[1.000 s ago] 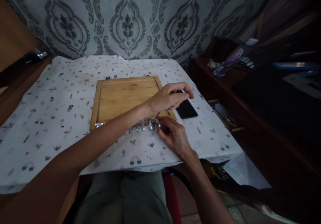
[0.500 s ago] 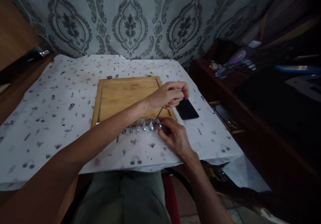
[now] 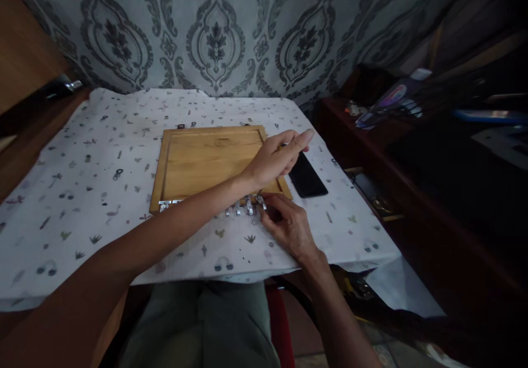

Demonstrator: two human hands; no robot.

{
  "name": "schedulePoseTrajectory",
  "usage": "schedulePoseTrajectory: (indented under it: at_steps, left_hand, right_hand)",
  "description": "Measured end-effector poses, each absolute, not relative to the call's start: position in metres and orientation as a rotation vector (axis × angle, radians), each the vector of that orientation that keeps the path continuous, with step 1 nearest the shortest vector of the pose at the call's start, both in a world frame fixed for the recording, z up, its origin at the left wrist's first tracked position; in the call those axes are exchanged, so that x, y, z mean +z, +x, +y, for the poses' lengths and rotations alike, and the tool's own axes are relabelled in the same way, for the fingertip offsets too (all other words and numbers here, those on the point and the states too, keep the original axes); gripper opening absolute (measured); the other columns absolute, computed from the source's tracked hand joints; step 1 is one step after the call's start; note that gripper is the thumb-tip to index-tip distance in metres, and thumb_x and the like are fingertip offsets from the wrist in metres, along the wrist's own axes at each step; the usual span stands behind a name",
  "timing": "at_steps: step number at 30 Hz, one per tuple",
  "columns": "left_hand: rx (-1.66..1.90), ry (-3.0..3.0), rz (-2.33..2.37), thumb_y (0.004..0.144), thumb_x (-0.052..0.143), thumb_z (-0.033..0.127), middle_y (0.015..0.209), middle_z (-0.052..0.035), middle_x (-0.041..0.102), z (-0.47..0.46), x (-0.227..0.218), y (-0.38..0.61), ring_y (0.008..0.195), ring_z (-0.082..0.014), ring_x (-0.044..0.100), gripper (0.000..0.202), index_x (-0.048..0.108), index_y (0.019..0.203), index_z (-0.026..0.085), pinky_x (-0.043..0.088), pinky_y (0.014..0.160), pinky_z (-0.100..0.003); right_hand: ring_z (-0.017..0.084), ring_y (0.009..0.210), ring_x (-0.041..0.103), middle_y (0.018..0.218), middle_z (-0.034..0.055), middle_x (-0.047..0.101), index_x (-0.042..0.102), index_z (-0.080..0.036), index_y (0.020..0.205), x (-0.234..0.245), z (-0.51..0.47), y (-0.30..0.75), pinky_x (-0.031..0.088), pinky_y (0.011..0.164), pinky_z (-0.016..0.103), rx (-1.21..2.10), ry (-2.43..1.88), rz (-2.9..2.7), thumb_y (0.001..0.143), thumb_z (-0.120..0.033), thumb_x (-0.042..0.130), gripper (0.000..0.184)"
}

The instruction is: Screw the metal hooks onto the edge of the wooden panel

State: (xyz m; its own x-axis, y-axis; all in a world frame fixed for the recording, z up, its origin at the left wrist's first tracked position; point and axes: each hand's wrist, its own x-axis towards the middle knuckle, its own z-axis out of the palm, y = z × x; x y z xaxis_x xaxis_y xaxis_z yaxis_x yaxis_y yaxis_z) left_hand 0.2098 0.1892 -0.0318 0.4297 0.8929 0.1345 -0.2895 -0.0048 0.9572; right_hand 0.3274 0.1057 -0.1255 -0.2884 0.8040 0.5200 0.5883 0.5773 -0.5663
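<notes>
Pinching the rightmost metal clip [image 3: 261,202] between thumb and forefinger, the right hand [image 3: 292,230] sits just right of the frame's centre, low against the near edge of a wooden board [image 3: 206,161]. The left hand [image 3: 278,156] hangs above the board's right side, its forearm slanting in from the lower left and crossing in front of the board's near edge. Its fingers are curled in with the thumb stretched toward the upper right; whether they grip anything I cannot tell. The board lies flat at mid-frame, its raised border framing a smooth panel. More metal clips [image 3: 238,209] line the near edge beside the pinched one, and a shiny metal fitting [image 3: 165,205] shows at the board's near left corner; the forearm hides the stretch between. A black phone [image 3: 309,178] lies just right of the board. All this rests on a desk [image 3: 342,236] spread with a white printed cloth. Patterned wallpaper [image 3: 216,32] fills the top of the frame, a bottle [image 3: 383,101] leans at upper right, and green trousers [image 3: 202,324] show at bottom centre.
</notes>
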Motion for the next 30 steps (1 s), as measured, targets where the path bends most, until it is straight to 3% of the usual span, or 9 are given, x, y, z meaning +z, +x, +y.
schedulePoseTrajectory:
  at_steps: [7, 15, 19, 26, 30]
  left_hand:
    - [0.702, 1.274, 0.474, 0.108, 0.049, 0.035, 0.050, 0.0117, 0.026, 0.198, -0.022, 0.199, 0.038, -0.0023, 0.020, 0.030, 0.054, 0.085, 0.017, 0.010, 0.042, -0.016]
    - [1.052, 1.300, 0.779, 0.101, 0.062, 0.047, 0.057, 0.0057, 0.042, 0.186, -0.032, 0.209, 0.049, -0.0034, 0.037, 0.042, 0.048, 0.075, 0.018, 0.030, 0.047, -0.016]
    - [1.124, 1.237, 0.724, 0.101, 0.060, 0.052, 0.055, 0.0072, 0.033, 0.183, -0.038, 0.214, 0.048, -0.0032, 0.035, 0.044, 0.049, 0.077, 0.017, 0.025, 0.045, -0.016]
    - [0.869, 1.274, 0.561, 0.107, 0.049, 0.049, 0.048, 0.0110, 0.026, 0.189, -0.029, 0.203, 0.041, -0.0029, 0.021, 0.040, 0.054, 0.083, 0.017, 0.014, 0.042, -0.017]
    - [1.037, 1.211, 0.645, 0.107, 0.049, 0.046, 0.051, 0.0099, 0.027, 0.184, -0.032, 0.201, 0.042, -0.0037, 0.022, 0.041, 0.050, 0.077, 0.018, 0.018, 0.042, -0.018]
  right_hand:
    - [0.014, 0.059, 0.059, 0.085, 0.0052, 0.074, 0.061, -0.023, 0.080, -0.125, 0.106, 0.327, 0.049, 0.056, 0.028, 0.319, -1.157, -2.012, 0.094, -0.019, 0.060, 0.014]
    - [0.016, 0.061, 0.063, 0.096, 0.0076, 0.077, 0.065, -0.023, 0.088, -0.124, 0.106, 0.329, 0.053, 0.058, 0.030, 0.369, -1.141, -2.009, 0.093, -0.018, 0.060, 0.009]
    - [0.016, 0.061, 0.063, 0.094, 0.0067, 0.077, 0.065, -0.023, 0.088, -0.124, 0.106, 0.328, 0.054, 0.057, 0.029, 0.349, -1.131, -2.005, 0.092, -0.018, 0.060, 0.009]
    - [0.015, 0.060, 0.063, 0.098, 0.0080, 0.078, 0.062, -0.023, 0.082, -0.124, 0.105, 0.327, 0.053, 0.057, 0.029, 0.361, -1.140, -1.992, 0.093, -0.018, 0.061, 0.012]
    - [0.017, 0.064, 0.066, 0.100, 0.0083, 0.079, 0.064, -0.023, 0.084, -0.124, 0.105, 0.329, 0.055, 0.060, 0.031, 0.373, -1.149, -1.999, 0.093, -0.019, 0.061, 0.010]
